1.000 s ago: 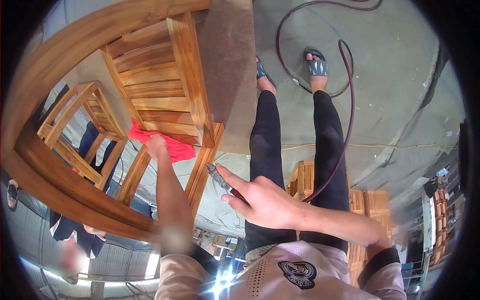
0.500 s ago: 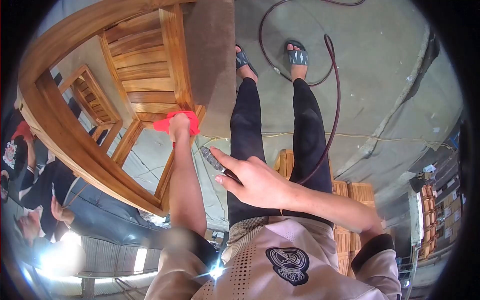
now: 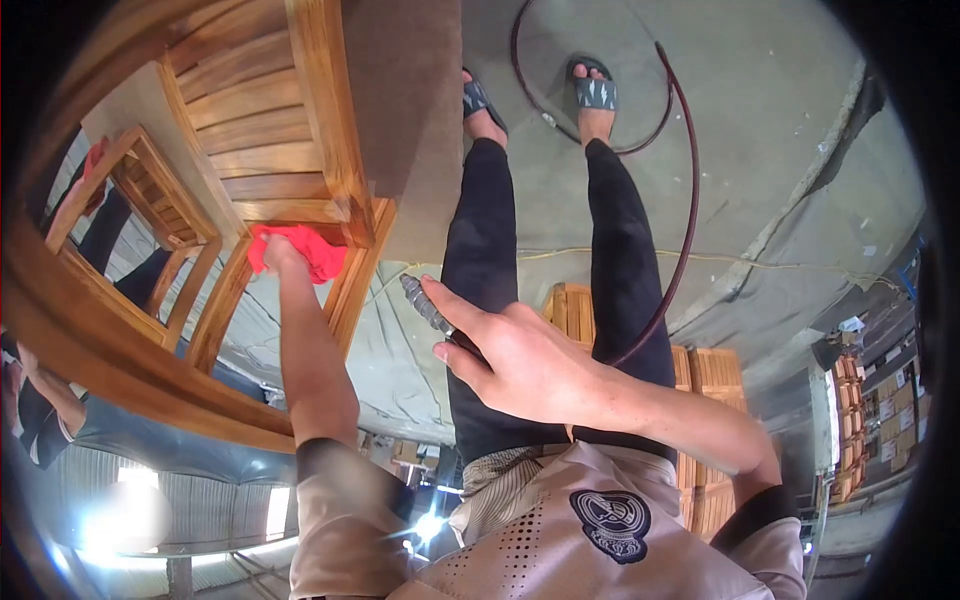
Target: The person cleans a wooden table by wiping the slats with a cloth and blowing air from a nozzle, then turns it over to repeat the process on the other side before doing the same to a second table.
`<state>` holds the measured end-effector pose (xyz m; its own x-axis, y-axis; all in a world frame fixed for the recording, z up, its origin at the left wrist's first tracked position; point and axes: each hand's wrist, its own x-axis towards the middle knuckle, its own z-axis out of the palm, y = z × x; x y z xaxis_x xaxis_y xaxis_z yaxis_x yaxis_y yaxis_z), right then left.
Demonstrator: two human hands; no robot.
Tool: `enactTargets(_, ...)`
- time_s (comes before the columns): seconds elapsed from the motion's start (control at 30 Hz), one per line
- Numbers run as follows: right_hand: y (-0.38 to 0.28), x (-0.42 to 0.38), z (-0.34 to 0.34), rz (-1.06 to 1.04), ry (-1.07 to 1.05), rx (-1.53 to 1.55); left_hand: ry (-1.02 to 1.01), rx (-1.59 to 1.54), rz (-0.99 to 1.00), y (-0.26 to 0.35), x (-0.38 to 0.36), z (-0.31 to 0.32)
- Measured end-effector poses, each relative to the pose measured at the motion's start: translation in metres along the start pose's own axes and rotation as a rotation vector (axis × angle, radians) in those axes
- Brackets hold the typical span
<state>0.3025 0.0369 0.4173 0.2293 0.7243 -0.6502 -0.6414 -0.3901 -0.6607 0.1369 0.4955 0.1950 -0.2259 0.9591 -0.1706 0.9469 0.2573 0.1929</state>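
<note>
Gripping a slim metal air tool (image 3: 425, 305), the right hand (image 3: 520, 365) sits nearest the camera, just above the shirt front, fingers curled round the tool's body with the index finger laid along it. The tool's long axis runs from the palm out toward ten o'clock, its ribbed nozzle free in the air and aimed at the corner of the wooden chair (image 3: 270, 150). A dark red hose (image 3: 685, 210) leaves the heel of that hand, climbs toward one o'clock past the right leg and loops on the concrete floor (image 3: 780, 130) by the sandalled feet.

Farther out, at about ten o'clock from the right hand, the left hand (image 3: 275, 255) is closed on a red rag (image 3: 305, 250) and presses it against the chair's front rail, where the rail meets the leg just under the slatted seat. The left forearm runs nearly straight up to it. The nozzle is near that same corner but apart from the wood; the left hand is the one touching the chair.

Beyond, a second chair frame (image 3: 150, 210) stands at nine o'clock, with another person's sleeve (image 3: 110, 435) low at the left edge.
</note>
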Motion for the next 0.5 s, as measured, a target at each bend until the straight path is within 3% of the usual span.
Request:
enactTargets(0.1,0.002,0.013,0.015,0.0,-0.037,0.011,0.014,-0.223,-0.072,0.042,-0.056,-0.014)
enactTargets(0.33,-0.015,0.02,0.019,-0.067,-0.114,0.016,-0.226,-0.471,-0.042,0.032,-0.011,0.008)
enactTargets(0.5,-0.009,0.023,0.009,-0.031,-0.043,0.033,0.132,-0.119,-0.273,0.057,-0.069,-0.008)
